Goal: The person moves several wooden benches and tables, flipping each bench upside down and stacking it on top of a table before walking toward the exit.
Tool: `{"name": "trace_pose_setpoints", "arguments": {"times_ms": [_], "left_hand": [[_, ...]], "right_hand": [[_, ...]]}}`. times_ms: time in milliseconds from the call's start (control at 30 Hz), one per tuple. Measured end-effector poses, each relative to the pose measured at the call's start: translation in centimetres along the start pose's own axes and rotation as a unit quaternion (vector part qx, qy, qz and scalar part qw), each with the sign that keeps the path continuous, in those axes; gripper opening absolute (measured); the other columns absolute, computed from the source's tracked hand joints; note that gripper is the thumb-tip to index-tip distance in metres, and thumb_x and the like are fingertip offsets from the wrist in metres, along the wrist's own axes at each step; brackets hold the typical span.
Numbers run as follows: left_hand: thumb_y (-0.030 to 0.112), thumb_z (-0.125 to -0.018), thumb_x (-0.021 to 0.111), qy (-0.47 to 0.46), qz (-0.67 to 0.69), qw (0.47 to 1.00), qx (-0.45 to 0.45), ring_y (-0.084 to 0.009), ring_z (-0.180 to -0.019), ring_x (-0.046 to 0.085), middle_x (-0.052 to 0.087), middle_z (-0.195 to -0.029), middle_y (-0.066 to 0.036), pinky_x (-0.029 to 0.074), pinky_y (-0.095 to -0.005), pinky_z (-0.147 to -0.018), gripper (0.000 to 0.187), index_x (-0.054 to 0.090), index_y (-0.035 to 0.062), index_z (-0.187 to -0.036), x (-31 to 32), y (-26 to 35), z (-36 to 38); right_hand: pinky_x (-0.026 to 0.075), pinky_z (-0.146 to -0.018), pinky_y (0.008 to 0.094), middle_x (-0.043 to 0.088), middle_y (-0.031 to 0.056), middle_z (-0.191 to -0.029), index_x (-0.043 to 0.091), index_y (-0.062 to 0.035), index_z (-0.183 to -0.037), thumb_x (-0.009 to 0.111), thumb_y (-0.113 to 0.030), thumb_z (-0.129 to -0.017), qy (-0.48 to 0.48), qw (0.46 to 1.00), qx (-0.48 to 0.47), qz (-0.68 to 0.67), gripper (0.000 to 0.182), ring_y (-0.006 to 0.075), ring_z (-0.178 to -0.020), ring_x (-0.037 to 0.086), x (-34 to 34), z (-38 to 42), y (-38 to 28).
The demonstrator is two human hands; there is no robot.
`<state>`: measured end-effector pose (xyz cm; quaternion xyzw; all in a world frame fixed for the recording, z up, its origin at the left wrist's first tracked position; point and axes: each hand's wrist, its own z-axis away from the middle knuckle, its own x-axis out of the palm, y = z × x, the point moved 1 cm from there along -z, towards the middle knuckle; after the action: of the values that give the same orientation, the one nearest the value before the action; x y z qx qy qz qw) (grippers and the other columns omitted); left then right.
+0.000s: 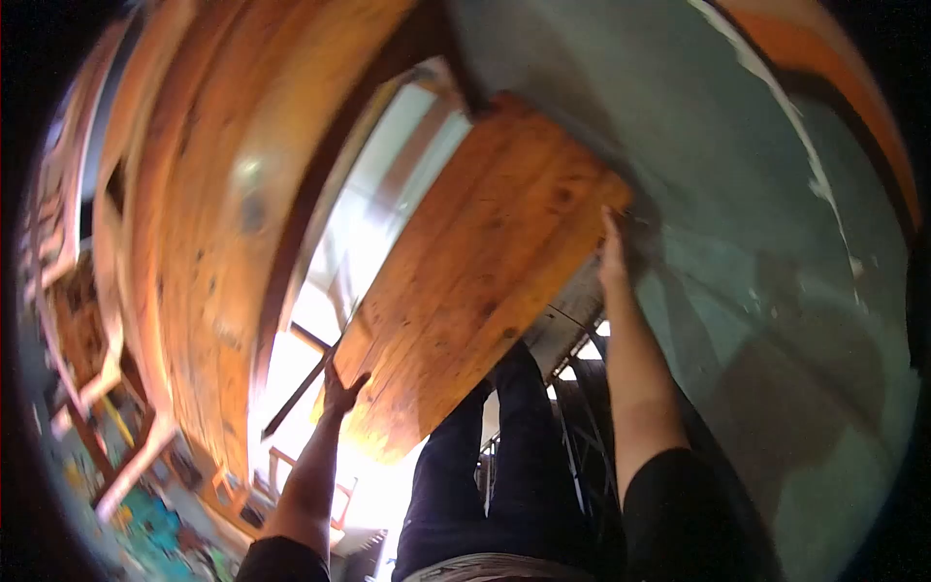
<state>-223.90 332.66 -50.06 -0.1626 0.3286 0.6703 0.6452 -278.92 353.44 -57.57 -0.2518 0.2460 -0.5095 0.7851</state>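
Observation:
A varnished wooden board [475, 262] with knots in its grain is tilted in front of me, between both hands. My left hand [341, 390] grips its lower left edge, with the thumb over the face and the other fingers partly hidden. Along the upper right edge, my right hand [613, 254] is closed on the board, and most of its fingers are out of sight behind it. The board's far end lies close to a grey-green wall [737, 242].
To the left stands a large curved-looking wooden panel [218, 233], distorted by the lens. Bright light comes through a gap [359, 223] beside the board. Wooden frames [107, 388] and a paint-splattered floor [155, 529] show at lower left. My legs [485, 485] are below.

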Motion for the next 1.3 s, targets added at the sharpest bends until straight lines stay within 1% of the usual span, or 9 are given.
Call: {"name": "trace_pose_setpoints", "arguments": {"times_ms": [233, 300, 433, 500, 600, 733, 967, 1167, 1300], "left_hand": [[0.056, -0.084, 0.057, 0.121, 0.089, 0.956, -0.252, -0.0326, -0.138, 0.021, 0.021, -0.149, -0.019, 0.022, -0.0414, -0.112, 0.084, 0.028, 0.0017, -0.141, 4.9, -7.4, 10.4], [0.065, -0.079, 0.056, 0.082, 0.124, 0.93, -0.336, -0.0347, -0.138, 0.021, 0.023, -0.146, -0.025, 0.021, -0.0412, -0.112, 0.098, 0.026, -0.0058, -0.14, 6.1, -11.9, 12.3], [0.073, -0.073, 0.056, 0.073, 0.171, 0.884, -0.428, -0.0392, -0.134, 0.027, 0.028, -0.142, -0.032, 0.024, -0.0424, -0.11, 0.113, 0.022, -0.0138, -0.137, 8.0, -18.7, 13.8], [0.072, -0.073, 0.057, 0.08, 0.223, 0.866, -0.441, -0.0365, -0.134, 0.03, 0.03, -0.143, -0.028, 0.027, -0.041, -0.109, 0.111, 0.023, -0.0101, -0.139, 9.8, -21.7, 13.1], [0.069, -0.075, 0.058, 0.024, 0.329, 0.809, -0.486, -0.0309, -0.13, 0.037, 0.038, -0.14, -0.022, 0.031, -0.0383, -0.105, 0.102, 0.028, -0.004, -0.14, 7.6, -19.9, 12.2], [0.062, -0.081, 0.059, 0.089, 0.435, 0.831, -0.335, -0.0231, -0.112, 0.051, 0.054, -0.122, -0.014, 0.039, -0.0376, -0.095, 0.079, 0.043, 0.0012, -0.129, 8.4, -22.4, 11.4], [0.073, -0.074, 0.055, 0.075, 0.137, 0.916, -0.369, -0.0347, -0.098, 0.059, 0.063, -0.098, -0.025, 0.044, -0.0383, -0.085, 0.086, 0.056, -0.0077, -0.105, 5.7, -21.1, 15.1], [0.072, -0.075, 0.056, -0.019, 0.093, 0.932, -0.349, -0.0397, -0.087, 0.062, 0.064, -0.089, -0.03, 0.047, -0.0432, -0.078, 0.09, 0.061, -0.0155, -0.096, 0.3, -20.2, 18.9], [0.069, -0.076, 0.057, -0.015, 0.023, 0.942, -0.334, -0.0386, -0.09, 0.063, 0.063, -0.09, -0.031, 0.048, -0.0427, -0.079, 0.091, 0.059, -0.0195, -0.096, -2.2, -20.4, 23.3]], "right_hand": [[0.032, -0.097, 0.043, 0.034, 0.0091, -0.142, 0.025, -0.0167, -0.146, 0.051, -0.08, -0.07, -0.086, 0.985, 0.128, 0.075, 0.102, 0.025, -0.13, 0.031, 2.2, 1.8, 2.9], [0.03, -0.052, 0.0216, 0.053, 0.0009, -0.117, 0.034, -0.0174, -0.14, 0.054, -0.078, -0.07, -0.015, 0.992, 0.121, 0.026, 0.095, 0.0082, -0.07, 0.044, 3.1, 3.0, 4.7], [0.028, -0.049, 0.0235, 0.054, 0.0014, -0.118, 0.036, -0.0164, -0.138, 0.054, -0.078, -0.069, 0.055, 0.996, 0.076, -0.002, 0.094, 0.0095, -0.069, 0.048, 4.6, 5.1, 4.4], [0.036, -0.089, 0.0448, 0.033, 0.0105, -0.14, 0.019, -0.018, -0.147, 0.053, -0.084, -0.064, -0.045, 0.993, 0.107, 0.023, 0.112, 0.0252, -0.121, 0.035, 4.2, 5.2, 3.4], [0.042, -0.07, 0.0327, 0.049, 0.0073, -0.121, 0.034, -0.0142, -0.139, 0.052, -0.079, -0.07, -0.096, 0.986, 0.135, 0.022, 0.096, 0.0171, -0.091, 0.051, 0.8, 2.6, 5.7], [0.023, -0.04, 0.0238, 0.055, -0.0003, -0.092, 0.047, -0.0137, -0.125, 0.052, -0.075, -0.075, 0.083, 0.991, 0.082, -0.06, 0.079, 0.0093, -0.05, 0.035, 3.0, 9.4, 4.3], [0.033, -0.045, 0.0234, 0.054, 0.0017, -0.085, 0.054, -0.014, -0.107, 0.058, -0.065, -0.077, -0.094, 0.99, 0.087, 0.061, 0.059, 0.0098, -0.053, 0.04, 0.0, 13.2, 2.2], [0.036, -0.049, 0.0267, 0.042, 0.0022, -0.069, 0.053, -0.013, -0.109, 0.071, -0.062, -0.06, 0.002, 0.968, 0.11, 0.225, 0.072, 0.0135, -0.048, 0.036, 4.9, 13.9, -0.8], [0.037, -0.045, 0.0282, 0.038, 0.0021, -0.057, 0.051, -0.0098, -0.111, 0.07, -0.05, -0.067, 0.04, 0.967, 0.117, 0.223, 0.062, 0.0124, -0.041, 0.038, 4.5, 17.6, -1.3]]}}
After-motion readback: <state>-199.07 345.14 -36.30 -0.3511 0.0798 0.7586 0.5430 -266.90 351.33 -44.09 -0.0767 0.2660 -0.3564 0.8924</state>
